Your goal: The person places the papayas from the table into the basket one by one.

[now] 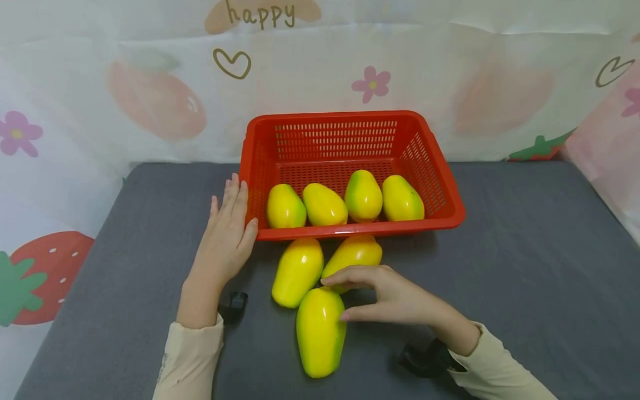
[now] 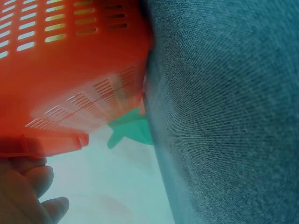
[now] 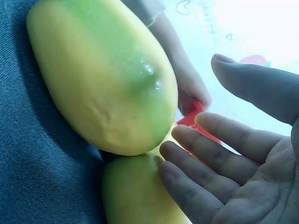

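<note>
A red plastic basket holds several yellow-green mangoes in a row along its near side. My left hand rests against the basket's left rim with its fingers extended; in the left wrist view its fingertips touch the red rim. Three more mangoes lie on the cloth in front of the basket: one at left, one at right, one nearest me. Over the right and nearest mangoes is my right hand, thumb and fingers apart, gripping nothing. The right wrist view shows its spread fingers beside a mango.
A grey cloth covers the table. Behind it hangs a pale backdrop printed with fruit, flowers and hearts. Dark straps with small black devices are near both wrists.
</note>
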A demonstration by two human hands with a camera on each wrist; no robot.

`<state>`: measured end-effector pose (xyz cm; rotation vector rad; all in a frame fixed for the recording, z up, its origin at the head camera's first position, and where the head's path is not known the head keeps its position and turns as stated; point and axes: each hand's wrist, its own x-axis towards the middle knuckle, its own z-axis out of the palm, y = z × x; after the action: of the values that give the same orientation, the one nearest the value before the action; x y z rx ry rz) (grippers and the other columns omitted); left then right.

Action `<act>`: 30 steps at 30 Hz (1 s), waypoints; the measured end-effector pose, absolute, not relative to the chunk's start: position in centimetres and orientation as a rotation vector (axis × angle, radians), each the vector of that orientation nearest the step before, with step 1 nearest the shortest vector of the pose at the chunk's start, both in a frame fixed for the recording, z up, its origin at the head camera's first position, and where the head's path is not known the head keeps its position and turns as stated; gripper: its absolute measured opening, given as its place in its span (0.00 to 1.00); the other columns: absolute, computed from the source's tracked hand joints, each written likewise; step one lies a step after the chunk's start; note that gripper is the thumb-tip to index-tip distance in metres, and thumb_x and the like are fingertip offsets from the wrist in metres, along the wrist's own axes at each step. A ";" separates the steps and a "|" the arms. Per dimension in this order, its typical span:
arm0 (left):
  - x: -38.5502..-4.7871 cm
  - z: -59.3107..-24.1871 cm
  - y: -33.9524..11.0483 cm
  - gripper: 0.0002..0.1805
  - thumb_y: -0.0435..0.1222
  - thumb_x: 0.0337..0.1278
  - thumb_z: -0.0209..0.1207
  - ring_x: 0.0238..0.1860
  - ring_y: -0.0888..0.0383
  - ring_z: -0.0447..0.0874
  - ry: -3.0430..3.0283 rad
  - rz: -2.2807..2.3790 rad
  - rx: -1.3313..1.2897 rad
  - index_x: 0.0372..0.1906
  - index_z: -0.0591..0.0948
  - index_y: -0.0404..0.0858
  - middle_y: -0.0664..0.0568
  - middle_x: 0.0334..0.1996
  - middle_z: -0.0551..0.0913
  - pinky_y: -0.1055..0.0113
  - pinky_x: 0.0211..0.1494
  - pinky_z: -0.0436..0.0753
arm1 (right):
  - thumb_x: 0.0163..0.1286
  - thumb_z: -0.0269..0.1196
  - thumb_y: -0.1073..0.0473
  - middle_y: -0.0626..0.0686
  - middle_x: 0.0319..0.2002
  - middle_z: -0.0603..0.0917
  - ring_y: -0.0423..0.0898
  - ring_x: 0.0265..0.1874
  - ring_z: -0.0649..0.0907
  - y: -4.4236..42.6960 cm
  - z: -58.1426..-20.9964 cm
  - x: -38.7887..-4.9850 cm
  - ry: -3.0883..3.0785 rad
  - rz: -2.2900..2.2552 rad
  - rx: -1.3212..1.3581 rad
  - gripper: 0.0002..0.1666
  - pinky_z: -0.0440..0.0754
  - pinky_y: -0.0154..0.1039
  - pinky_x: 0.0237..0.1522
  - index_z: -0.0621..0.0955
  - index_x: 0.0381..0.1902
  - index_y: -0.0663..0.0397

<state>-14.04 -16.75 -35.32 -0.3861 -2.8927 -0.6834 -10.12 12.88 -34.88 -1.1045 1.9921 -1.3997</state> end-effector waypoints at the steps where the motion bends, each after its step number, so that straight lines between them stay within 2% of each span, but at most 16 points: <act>1: -14.1 -35.3 -16.8 0.35 0.40 0.67 0.41 0.74 0.49 0.35 -2.893 -0.683 -0.384 0.72 0.47 0.28 0.42 0.74 0.39 0.48 0.72 0.36 | 0.60 0.67 0.58 0.54 0.54 0.80 0.45 0.51 0.81 12.8 -35.0 -10.1 1.996 -1.396 -1.098 0.30 0.78 0.48 0.51 0.75 0.59 0.64; 14: -14.0 -35.4 -16.8 0.35 0.40 0.67 0.41 0.74 0.49 0.35 -2.886 -0.681 -0.386 0.72 0.47 0.28 0.42 0.74 0.39 0.47 0.72 0.37 | 0.60 0.68 0.57 0.50 0.54 0.80 0.41 0.52 0.79 12.2 -35.2 -9.9 2.038 -1.347 -1.055 0.29 0.78 0.44 0.53 0.76 0.58 0.58; 20: -14.0 -35.4 -16.8 0.35 0.40 0.67 0.41 0.74 0.49 0.35 -2.883 -0.686 -0.383 0.72 0.47 0.28 0.42 0.74 0.39 0.47 0.72 0.37 | 0.59 0.68 0.57 0.51 0.53 0.80 0.42 0.51 0.79 12.0 -35.3 -9.7 2.069 -1.276 -1.025 0.29 0.77 0.42 0.53 0.76 0.58 0.59; 30: -14.0 -35.3 -16.7 0.35 0.40 0.67 0.41 0.74 0.48 0.36 -2.878 -0.695 -0.387 0.72 0.47 0.28 0.41 0.74 0.40 0.48 0.72 0.37 | 0.57 0.69 0.56 0.49 0.55 0.78 0.39 0.53 0.77 11.7 -35.3 -9.5 2.124 -1.146 -1.134 0.32 0.75 0.38 0.55 0.76 0.59 0.57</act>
<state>-13.96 -16.74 -35.32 -0.3865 -2.8779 -0.6949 -9.54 11.72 -35.34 -1.1344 2.1238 -1.1464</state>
